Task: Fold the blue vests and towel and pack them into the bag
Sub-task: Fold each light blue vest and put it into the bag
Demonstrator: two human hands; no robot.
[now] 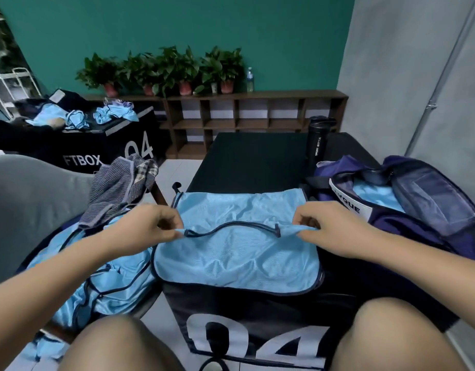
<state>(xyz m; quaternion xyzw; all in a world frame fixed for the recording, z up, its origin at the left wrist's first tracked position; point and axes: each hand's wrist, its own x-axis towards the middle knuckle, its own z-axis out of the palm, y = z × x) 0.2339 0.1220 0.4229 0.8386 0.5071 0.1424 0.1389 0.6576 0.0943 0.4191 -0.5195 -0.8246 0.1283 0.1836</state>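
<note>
A light blue mesh vest [236,261] with dark trim lies spread on a black box marked 04 [247,311] in front of me. My left hand [153,226] pinches the vest's left shoulder strap. My right hand [327,226] pinches the right strap, and the dark neckline runs between them. A heap of more blue vests [97,274] lies to the left. A grey striped towel [118,188] rests on top of that heap. An open purple bag [407,210] sits at the right with blue fabric [375,194] inside.
A black sport bottle [318,140] stands behind the bag on a black table [252,156]. Another black box [102,145] at the back left carries crumpled blue vests [113,113]. A wooden shelf [247,113] with potted plants lines the green wall. My knees fill the bottom edge.
</note>
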